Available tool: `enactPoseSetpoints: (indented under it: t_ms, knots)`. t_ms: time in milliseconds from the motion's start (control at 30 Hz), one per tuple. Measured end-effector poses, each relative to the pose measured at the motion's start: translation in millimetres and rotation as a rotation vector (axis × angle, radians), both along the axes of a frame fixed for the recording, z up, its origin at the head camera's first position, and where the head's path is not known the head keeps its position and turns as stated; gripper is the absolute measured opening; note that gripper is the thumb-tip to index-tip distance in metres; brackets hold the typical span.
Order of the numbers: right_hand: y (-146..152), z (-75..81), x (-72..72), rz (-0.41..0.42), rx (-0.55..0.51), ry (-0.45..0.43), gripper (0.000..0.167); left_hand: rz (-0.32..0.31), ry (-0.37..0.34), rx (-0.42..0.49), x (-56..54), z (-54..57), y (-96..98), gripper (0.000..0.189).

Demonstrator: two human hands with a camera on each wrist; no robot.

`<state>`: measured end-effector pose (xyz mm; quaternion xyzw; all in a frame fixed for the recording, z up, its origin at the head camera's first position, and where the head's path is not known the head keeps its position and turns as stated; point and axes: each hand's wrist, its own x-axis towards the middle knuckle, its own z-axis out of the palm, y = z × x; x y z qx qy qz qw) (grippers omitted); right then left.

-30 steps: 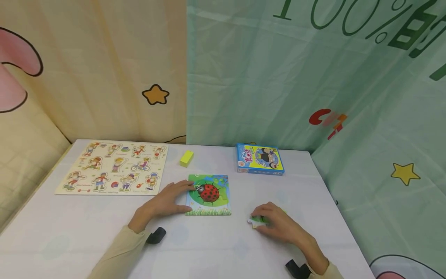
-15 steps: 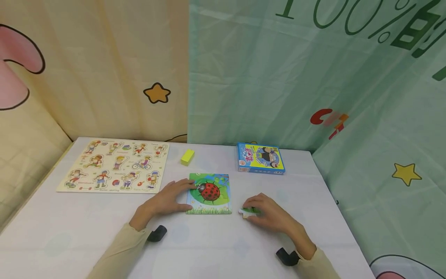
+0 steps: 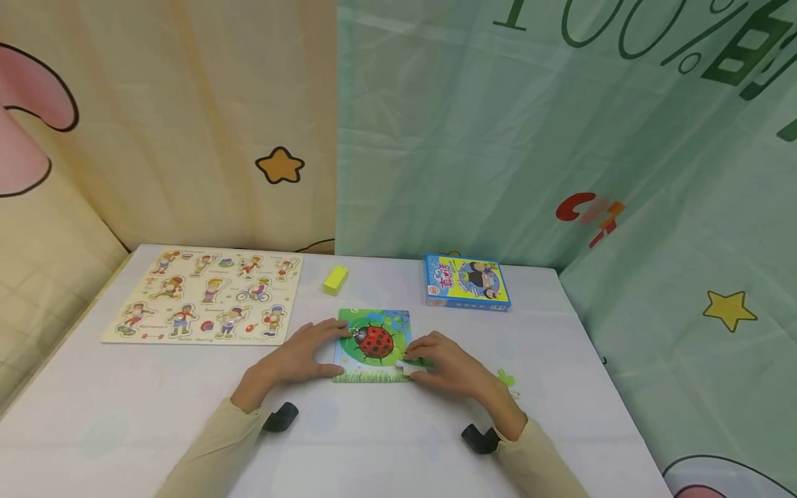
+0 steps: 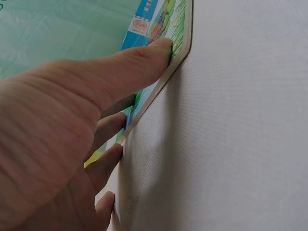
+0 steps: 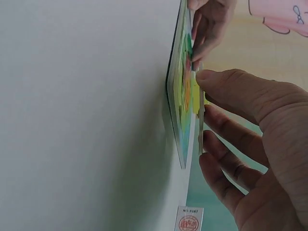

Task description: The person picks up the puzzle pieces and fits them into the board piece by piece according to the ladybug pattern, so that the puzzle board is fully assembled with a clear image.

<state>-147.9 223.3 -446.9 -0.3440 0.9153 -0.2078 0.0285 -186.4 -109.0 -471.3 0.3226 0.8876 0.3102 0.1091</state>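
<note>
A square ladybug jigsaw board (image 3: 375, 337) lies flat mid-table. My left hand (image 3: 297, 356) rests at its left side, thumb near the lower left corner and fingers farther up; in the left wrist view the thumb (image 4: 154, 57) presses the board's rim. My right hand (image 3: 450, 366) pinches a green-and-white jigsaw piece (image 3: 411, 366) over the board's lower right edge. From the right wrist view this thin piece (image 5: 201, 130) is held edge-on, slightly above the board (image 5: 180, 106). Another green piece (image 3: 506, 377) lies on the table, partly hidden behind the right wrist.
A cream puzzle board of sports figures (image 3: 202, 297) lies at the back left. Beside it is a yellow block (image 3: 335, 280). A blue-and-yellow box (image 3: 467, 282) sits at the back right. Printed curtains (image 3: 436, 138) hang behind the white table (image 3: 373, 443).
My right hand has carried its jigsaw piece leftward from the table to the ladybug board's lower right edge, uncovering the other green piece. The left hand keeps its place on the board.
</note>
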Motion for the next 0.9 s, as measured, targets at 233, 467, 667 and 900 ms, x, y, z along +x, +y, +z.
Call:
enactPoseSetpoints:
  t_ms: [233, 467, 667, 900]
  knots:
    - [-24, -3.4, -10.2, 0.083, 0.015, 0.038, 0.022, -0.007, -0.002, 0.010, -0.3, -1.0, 0.5, 0.065]
    - [-48, -4.9, -15.6, 0.099, 0.074, 0.037, 0.021, -0.001, -0.003, 0.008, 0.7, -0.6, 0.6, 0.065]
    - [-60, -5.6, -17.9, 0.095, 0.133, 0.007, 0.021, -0.001, -0.006, 0.009, 0.2, -0.1, 0.6, 0.066]
    - [-67, -5.7, -17.3, 0.124, 0.166, 0.029, 0.021, 0.007, -0.021, 0.005, -1.0, -1.0, -0.4, 0.066]
